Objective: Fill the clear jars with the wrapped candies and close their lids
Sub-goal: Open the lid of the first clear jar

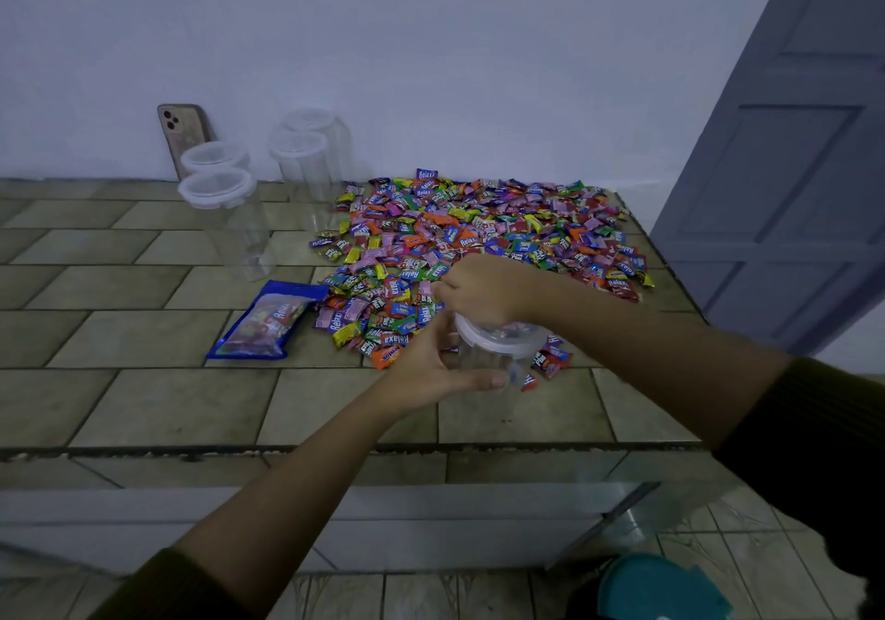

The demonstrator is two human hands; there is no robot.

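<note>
The jar, held by the left hand, stands directly under the right hand, and its lid blocks the way down. Beyond and right of the right fingers, the candy pile covers the counter up to the wall and the right edge. Nearer than the left thumb, bare tiles run open to the front edge. Left of the left fingers a blue bag lies flat, with open tiles past it. Far beyond and left, four empty jars stand close together, a phone leaning on the wall behind them.
</note>
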